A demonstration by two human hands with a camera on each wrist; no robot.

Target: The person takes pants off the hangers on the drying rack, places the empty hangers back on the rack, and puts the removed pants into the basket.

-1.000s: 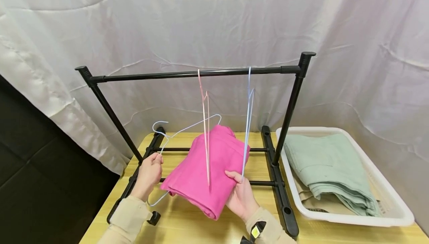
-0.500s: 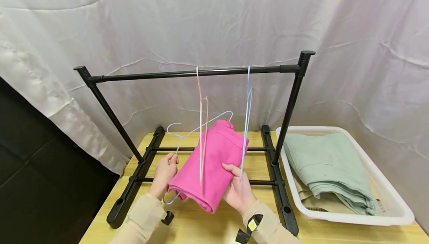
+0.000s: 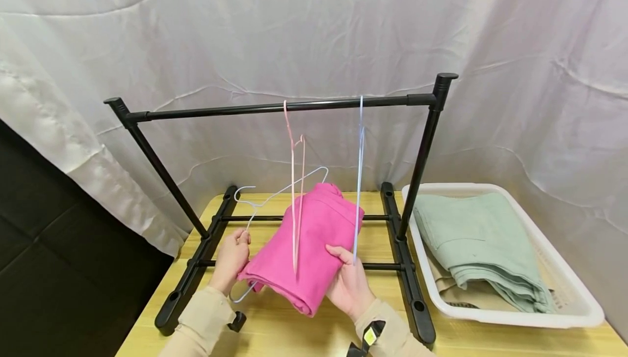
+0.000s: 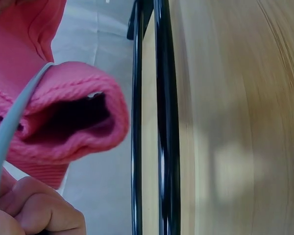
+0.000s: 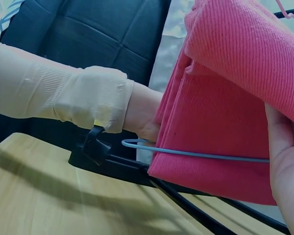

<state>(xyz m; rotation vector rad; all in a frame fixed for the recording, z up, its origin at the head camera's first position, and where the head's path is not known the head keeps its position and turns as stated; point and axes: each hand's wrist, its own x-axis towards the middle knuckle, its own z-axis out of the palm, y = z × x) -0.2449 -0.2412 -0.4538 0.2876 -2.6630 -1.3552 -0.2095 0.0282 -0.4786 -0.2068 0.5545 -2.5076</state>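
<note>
In the head view my left hand [image 3: 230, 259] pinches a light-blue wire hanger [image 3: 236, 195] on its side below the hook. A folded pink garment [image 3: 321, 237] hangs over this hanger; its exact kind is unclear. My right hand [image 3: 351, 289] grips the garment's right side, thumb on the front and fingers hidden behind. The right wrist view shows the hanger's bar [image 5: 201, 154] running across the garment, under its upper fold. Curled left fingers [image 4: 44, 208] appear below the garment's rolled end [image 4: 83, 110] in the left wrist view.
A black rack's rail [image 3: 221, 110] carries a pink hanger [image 3: 293, 182] and a blue hanger [image 3: 360, 182], both in front of the garment. At right, a white basket [image 3: 520, 319] holds folded green clothing [image 3: 481, 242] over beige cloth. Below lies a wooden table [image 3: 275, 340].
Both the left hand and the held hanger shifted right, then slightly back left and down. The garment's lower left edge swung along with them, while the right hand stayed nearly in place.
</note>
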